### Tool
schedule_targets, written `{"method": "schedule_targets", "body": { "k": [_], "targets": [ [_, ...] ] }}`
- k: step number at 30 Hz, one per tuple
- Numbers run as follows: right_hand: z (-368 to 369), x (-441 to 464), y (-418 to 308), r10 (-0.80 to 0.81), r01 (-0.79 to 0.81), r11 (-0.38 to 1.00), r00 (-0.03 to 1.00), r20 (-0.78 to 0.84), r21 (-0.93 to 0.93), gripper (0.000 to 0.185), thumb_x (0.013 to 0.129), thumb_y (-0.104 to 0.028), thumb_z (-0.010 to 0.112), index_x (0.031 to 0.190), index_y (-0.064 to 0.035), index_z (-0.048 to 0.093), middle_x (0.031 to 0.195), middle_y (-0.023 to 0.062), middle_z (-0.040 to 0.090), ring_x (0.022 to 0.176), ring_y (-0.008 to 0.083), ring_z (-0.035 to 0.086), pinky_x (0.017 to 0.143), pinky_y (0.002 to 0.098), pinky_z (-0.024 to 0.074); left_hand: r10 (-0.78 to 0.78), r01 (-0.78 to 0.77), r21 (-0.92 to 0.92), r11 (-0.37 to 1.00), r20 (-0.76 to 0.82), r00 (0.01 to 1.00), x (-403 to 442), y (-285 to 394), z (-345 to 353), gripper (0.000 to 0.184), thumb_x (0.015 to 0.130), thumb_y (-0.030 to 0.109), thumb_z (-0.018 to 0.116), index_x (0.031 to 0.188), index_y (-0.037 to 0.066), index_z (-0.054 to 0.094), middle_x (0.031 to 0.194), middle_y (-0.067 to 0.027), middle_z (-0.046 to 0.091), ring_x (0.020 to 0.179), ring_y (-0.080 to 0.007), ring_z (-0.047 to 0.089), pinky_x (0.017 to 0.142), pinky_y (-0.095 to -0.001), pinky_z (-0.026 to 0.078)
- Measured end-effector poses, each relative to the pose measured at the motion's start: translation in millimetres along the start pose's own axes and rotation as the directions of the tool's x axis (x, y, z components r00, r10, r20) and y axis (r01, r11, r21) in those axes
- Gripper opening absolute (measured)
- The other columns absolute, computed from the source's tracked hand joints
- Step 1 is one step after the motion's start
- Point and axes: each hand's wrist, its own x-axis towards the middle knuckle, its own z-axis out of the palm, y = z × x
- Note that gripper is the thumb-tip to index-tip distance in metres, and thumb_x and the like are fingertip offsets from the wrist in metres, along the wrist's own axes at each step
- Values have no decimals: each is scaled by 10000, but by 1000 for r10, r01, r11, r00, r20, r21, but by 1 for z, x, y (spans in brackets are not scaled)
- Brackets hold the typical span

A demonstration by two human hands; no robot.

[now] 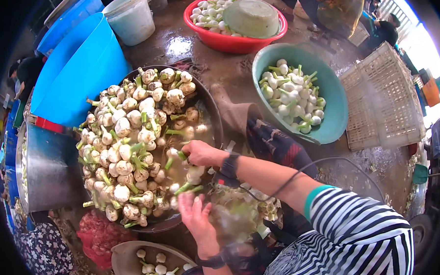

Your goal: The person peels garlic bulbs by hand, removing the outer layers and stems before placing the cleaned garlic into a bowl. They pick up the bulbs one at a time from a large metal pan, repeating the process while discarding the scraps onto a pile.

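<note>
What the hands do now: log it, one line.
right hand: at green stem; left hand: open, blurred; dark tub: bulbs heaped; teal basin: white bulbs

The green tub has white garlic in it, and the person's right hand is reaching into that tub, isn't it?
Not quite: the green tub does have white garlic in it, but the right hand is over the big dark-rimmed tub instead. The head view shows it.

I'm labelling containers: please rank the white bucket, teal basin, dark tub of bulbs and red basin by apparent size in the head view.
1. Dark tub of bulbs
2. Teal basin
3. Red basin
4. White bucket
True sizes are unsure.
</note>
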Motion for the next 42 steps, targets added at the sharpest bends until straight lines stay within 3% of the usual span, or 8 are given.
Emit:
{"method": "schedule_targets", "body": {
  "k": [3,8,11,25,30,36,41,42],
  "targets": [
    [-7,-58,-33,-130,35,811,984,121,584,114,792,-48,617,893,-6,650,715,15,613,666,74,535,602,252,457,193,-185,169,968,-30,981,-11,14,20,570,878,91,570,1374,79,290,1265,-112,448,1002,-167,543,744,-321,518],
    [26,-104,-40,-65,77,796,997,-43,601,314,874,-185,634,1084,39,568,931,46,637,822,101,568,769,281,478,188,-207,196,959,110,976,3,-10,5,567,784,80,695,1274,-24,428,1056,-72,541,881,-169,562,757,-285,507],
    [42,-117,-44,-30,128,923,964,-265,362,267,817,-231,694,889,12,611,696,137,624,618,164,551,586,358,461,628,-599,661,452,241,740,8,-30,-1,570,762,111,733,1230,-58,456,1042,-66,550,867,-157,554,769,-274,487],
    [3,-156,-11,-299,324,755,944,-140,570,172,819,-77,549,957,24,566,762,56,547,704,100,504,623,309,442,283,-364,478,800,234,930,-30,2,19,462,863,215,645,1176,-103,525,1095,-239,601,930,-302,600,772,-403,497],
    [-7,-159,-4,-221,248,934,967,-130,257,123,681,14,517,783,40,580,601,5,483,574,120,454,518,306,401,568,-666,746,-17,555,607,-19,-11,21,491,803,248,712,1155,-61,563,1108,-226,604,945,-301,603,806,-386,492],
    [16,-145,12,-218,274,591,960,-177,758,150,603,62,429,534,-34,336,495,-14,282,420,114,344,373,317,262,39,-43,-1,999,448,893,1,-11,3,451,862,342,581,1101,-41,568,896,-156,626,671,-302,592,572,-376,497],
    [26,-150,3,-91,115,540,993,-78,834,104,646,34,444,569,-26,410,516,-11,365,469,126,447,416,294,351,-213,446,-241,862,625,751,59,-43,-56,548,896,491,402,1128,12,534,864,-112,623,605,-256,576,488,-302,456],
    [27,-150,0,-42,108,587,994,-103,802,128,646,50,435,561,-29,382,502,0,342,458,146,452,404,319,344,-288,314,-130,940,190,939,20,-19,-3,577,894,501,403,1175,9,512,962,-135,615,766,-281,601,588,-341,497]
  ]
}}
